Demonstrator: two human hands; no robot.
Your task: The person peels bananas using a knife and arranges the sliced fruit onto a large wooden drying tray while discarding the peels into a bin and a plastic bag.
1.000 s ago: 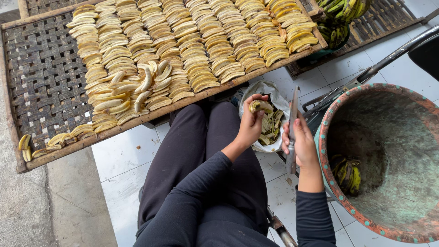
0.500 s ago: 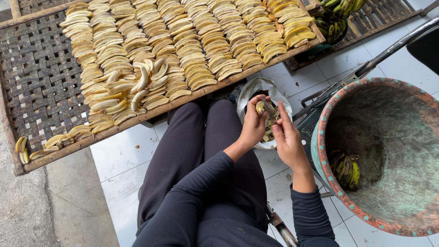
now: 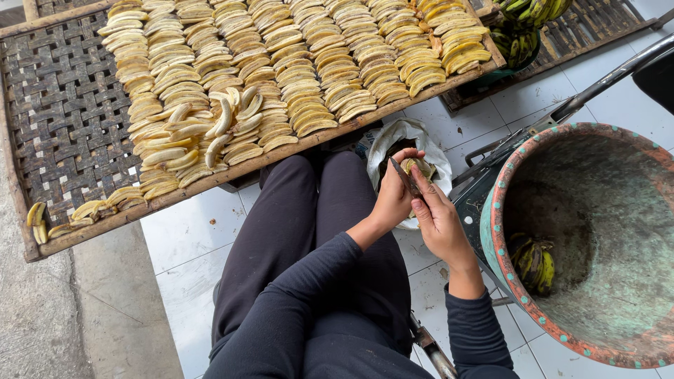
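Banana (image 3: 420, 167): soft, light, slippery once peeled. We pinch it in left hand (image 3: 393, 196) fingers; right hand (image 3: 439, 221) fingers grip knife (image 3: 405, 177).

We sit over a floor of pale square tiles (image 3: 189, 238), with a rough grey concrete strip (image 3: 42, 316) along the left edge. A woven drying rack (image 3: 67, 112) in a wooden frame spans the top, and a second rack (image 3: 597, 28) lies at the upper right. Daylight falls soft and even, without hard shadows.
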